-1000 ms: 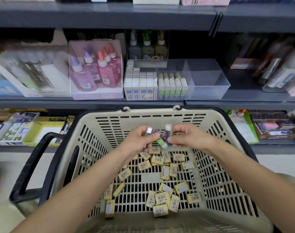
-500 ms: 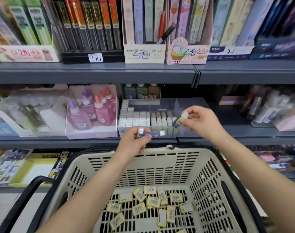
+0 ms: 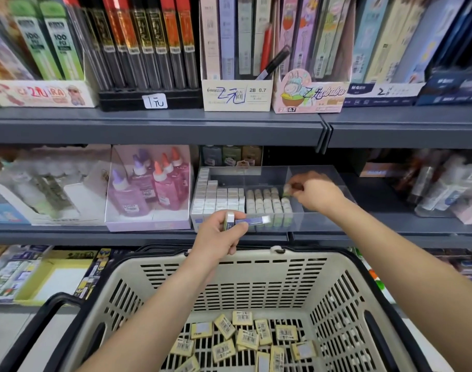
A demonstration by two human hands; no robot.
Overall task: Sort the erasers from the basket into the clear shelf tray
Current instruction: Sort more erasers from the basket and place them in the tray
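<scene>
Grey shelf unit (image 3: 154, 127) across whole view, w/ clear shelf tray (image 3: 302, 224) on middle shelf, approx. centre. Below & in front of tray: big beige basket (image 3: 229, 267), black handles, slotted walls, w/ loose yellowish erasers (image 3: 245, 339) scattered on its floor, most showing barcode labels. Just left of tray: pink display box of glue bottles (image 3: 149, 189), purple & orange caps. One shelf above tray: upright boxes of pencil leads & pens, handwritten price tags on fronts. Inside tray, left part: packed rows of white boxed erasers (image 3: 216, 197); next to them, towards tray's middle, rows of rounded pale-green erasers (image 3: 267, 202) standing on end. Right hand (image 3: 315, 193) reaching into tray over its front wall, above right end of rounded rows, thumb & fingers curled, pinching one small pale eraser (image 3: 286, 189); touching row beneath or not, can't tell. Left hand (image 3: 218, 237) just in front of tray's front wall, left half, above basket's far rim, fingers curled round two sleeved erasers: upright eraser (image 3: 229, 220) between thumb & fingers, and blue-sleeved eraser (image 3: 252, 220) sticking out to right, white tip showing.
</scene>
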